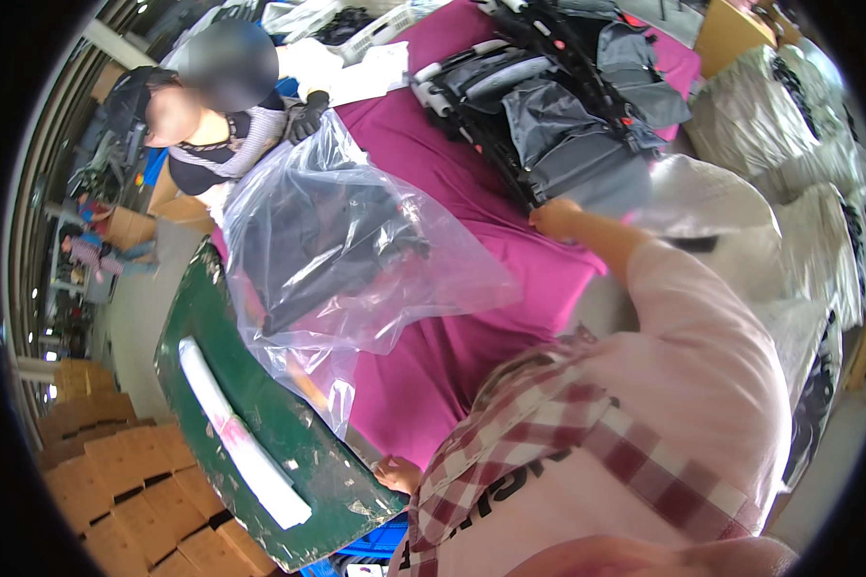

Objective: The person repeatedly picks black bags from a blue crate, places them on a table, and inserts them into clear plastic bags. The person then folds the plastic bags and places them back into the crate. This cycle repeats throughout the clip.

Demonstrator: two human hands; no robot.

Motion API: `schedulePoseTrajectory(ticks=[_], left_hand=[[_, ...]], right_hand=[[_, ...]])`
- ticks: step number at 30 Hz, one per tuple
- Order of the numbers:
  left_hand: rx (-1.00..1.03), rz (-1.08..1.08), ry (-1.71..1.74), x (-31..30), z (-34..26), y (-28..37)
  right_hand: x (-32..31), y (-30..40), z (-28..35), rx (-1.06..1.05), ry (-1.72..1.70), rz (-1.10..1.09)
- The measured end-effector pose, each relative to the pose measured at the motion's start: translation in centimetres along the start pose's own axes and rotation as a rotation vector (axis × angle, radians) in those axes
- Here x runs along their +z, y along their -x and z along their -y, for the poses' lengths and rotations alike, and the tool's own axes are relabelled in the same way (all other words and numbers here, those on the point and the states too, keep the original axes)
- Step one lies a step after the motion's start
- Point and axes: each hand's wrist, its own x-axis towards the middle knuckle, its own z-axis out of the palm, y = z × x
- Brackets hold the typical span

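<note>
My right hand (557, 219) is stretched out over the magenta cloth (433, 346) that covers the table. Its fingers curl at the near end of a black tubular frame (501, 169), part of a folded item with grey fabric (563, 137). My left hand (398, 474) is low by my body, between the cloth and the edge of a green board (260, 404); its grip is partly hidden. Before me lies a large clear plastic bag (447, 270) with a dark folded item (332, 238) inside. A roll of white sheeting (249, 447), tied round its middle, rests on the green board.
Across the table, a co-worker's black-gloved hand (309, 117) is at the bag's far end. White papers (379, 72) and a white plastic crate (375, 32) stand behind. Plastic-wrapped bundles (758, 115) line the right side. Cardboard boxes (137, 476) are stacked lower left.
</note>
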Motion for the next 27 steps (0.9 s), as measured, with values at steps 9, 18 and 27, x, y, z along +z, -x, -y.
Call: schedulePoseTrajectory(ticks=[9,18,27], left_hand=[[0.411,0.821,0.747,-1.0,-28.4,-5.0],[0.074,1.222,0.945,12.4,-46.1,0.3],[-0.724,1.621,1.04,16.4,-57.4,0.0]], right_hand=[[10.6,2.8,-2.3,-0.146,-0.452,-0.236],[-2.3,4.2,-13.1,0.026,-0.984,-0.974],[-6.7,-2.6,-30.2,0.594,-1.024,-0.157]])
